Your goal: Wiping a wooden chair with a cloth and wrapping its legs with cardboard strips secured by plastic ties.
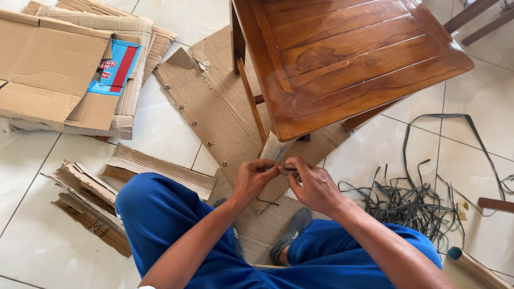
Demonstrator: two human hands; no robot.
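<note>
My left hand (254, 178) and my right hand (313, 184) meet close together just below the corner of a polished wooden table (342, 59). Between the fingertips of both hands is a thin dark strap (286, 169), pinched at each side. The strap sits right by the table leg (276, 145), whose top is wrapped in pale cardboard. My knees in blue trousers (160, 214) frame the hands from below, and I sit on a flattened cardboard sheet (214, 101) spread under the table.
A tangle of dark plastic straps (407, 203) lies on the white tiles to the right. Flattened cardboard boxes (59, 69) are piled at upper left, torn cardboard pieces (85, 203) at lower left. A wooden stick (495, 203) and a cardboard tube (474, 267) lie at the right edge.
</note>
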